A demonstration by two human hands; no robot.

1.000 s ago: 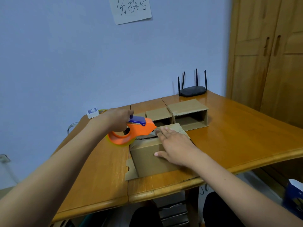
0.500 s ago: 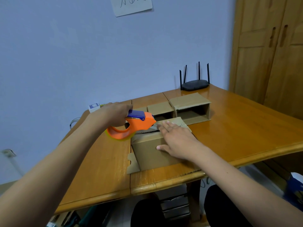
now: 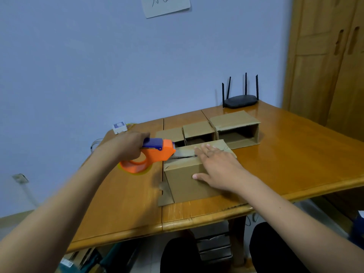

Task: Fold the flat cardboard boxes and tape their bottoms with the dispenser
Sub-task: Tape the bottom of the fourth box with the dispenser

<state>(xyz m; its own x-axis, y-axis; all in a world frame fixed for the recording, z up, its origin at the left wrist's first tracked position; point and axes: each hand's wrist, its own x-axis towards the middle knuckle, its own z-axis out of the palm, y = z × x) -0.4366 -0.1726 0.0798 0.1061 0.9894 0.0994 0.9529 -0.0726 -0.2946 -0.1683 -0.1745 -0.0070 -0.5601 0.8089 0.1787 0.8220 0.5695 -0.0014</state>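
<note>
Cardboard box (image 3: 185, 180), light and likely to slide, is being pinned under flat right hand (image 3: 218, 168); left hand (image 3: 131, 144) is gripping dispenser (image 3: 153, 156) beside it.

- I see a paper note (image 3: 166, 4) on the wall with handwritten strokes, cut off at the top edge; I can't read them.
- Small white box (image 3: 119, 127) carries a blue label, too small to read.

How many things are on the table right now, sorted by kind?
Cardboard boxes: 4, one under the right hand at and three behind it at
Tape dispenser: 1, gripped by the left hand
Router: 1
Small white box: 1
Total: 7
</note>
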